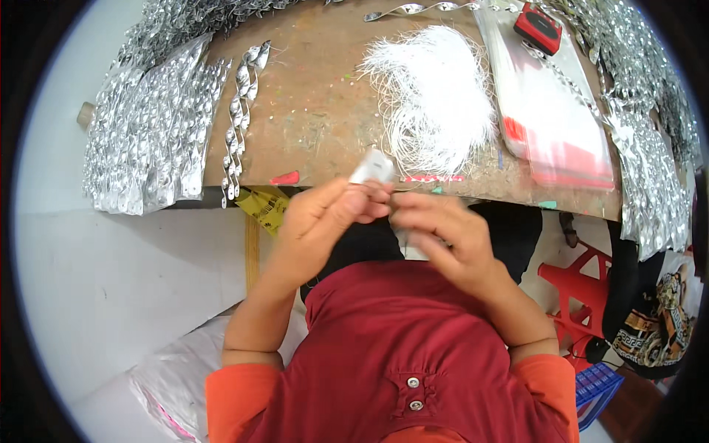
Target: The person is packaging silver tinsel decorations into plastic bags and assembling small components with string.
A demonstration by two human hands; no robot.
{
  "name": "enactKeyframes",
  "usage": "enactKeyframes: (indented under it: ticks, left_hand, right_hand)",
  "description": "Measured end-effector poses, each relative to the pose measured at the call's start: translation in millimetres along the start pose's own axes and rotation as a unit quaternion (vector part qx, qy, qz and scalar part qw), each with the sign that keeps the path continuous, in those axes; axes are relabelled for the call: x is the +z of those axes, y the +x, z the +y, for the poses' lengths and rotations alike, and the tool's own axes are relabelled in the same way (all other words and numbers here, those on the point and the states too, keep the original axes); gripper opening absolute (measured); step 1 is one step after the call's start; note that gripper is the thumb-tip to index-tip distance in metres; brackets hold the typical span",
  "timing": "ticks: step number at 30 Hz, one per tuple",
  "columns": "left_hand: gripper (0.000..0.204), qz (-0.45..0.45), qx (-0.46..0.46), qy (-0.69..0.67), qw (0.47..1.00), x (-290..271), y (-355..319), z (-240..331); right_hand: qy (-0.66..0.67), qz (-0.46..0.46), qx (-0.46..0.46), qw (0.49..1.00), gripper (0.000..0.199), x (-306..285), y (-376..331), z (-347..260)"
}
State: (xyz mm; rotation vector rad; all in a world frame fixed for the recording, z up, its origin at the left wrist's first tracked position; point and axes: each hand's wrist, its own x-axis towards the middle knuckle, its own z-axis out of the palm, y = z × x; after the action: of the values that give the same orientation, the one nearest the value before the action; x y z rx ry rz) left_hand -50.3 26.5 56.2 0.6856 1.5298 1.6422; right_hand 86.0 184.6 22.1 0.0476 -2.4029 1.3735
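Over the brown worktable's edge (317,140), a white tag (372,167), likely light and best gripped low, is being pinched by the left hand (319,220), while any hold by the blurred right hand (452,235) can't be told.

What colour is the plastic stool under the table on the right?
The stool is red, seen in the head view.

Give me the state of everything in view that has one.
Left hand: closed on white tag-like piece
White tag-like piece: held, tilted
Right hand: half-curled, motion-blurred; grip unclear
White strings: loose heap
Clear plastic bags: lying flat
Red-and-black device: lying on the bags
Twisted silver strips at left: piled, ends past table edge
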Motion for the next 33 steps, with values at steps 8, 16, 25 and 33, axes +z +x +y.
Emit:
enactKeyframes:
  ticks: [8, 16, 25, 33]
  left_hand:
    - [0.03, 0.044, -0.032, 0.119, 0.991, -10.1, -8.7, -29.9]
    - [0.031, 0.015, -0.087, 0.047, 0.995, 3.4, -5.6, -49.6]
    - [0.029, -0.015, -0.057, 0.063, 0.996, 15.6, -1.6, -47.1]
    - [0.03, -0.013, 0.0, 0.13, 0.991, 16.5, -1.0, -46.5]
  right_hand:
    - [-0.314, 0.117, -0.108, 0.936, 0.025, 15.6, 13.8, 50.0]
    - [-0.283, 0.136, -0.05, 0.948, 0.017, 17.9, 10.9, 44.5]
    - [0.083, 0.151, 0.106, 0.979, 0.012, 1.3, 5.0, -1.6]
    - [0.306, 0.123, 0.192, 0.924, 0.021, 1.1, 3.2, 4.1]
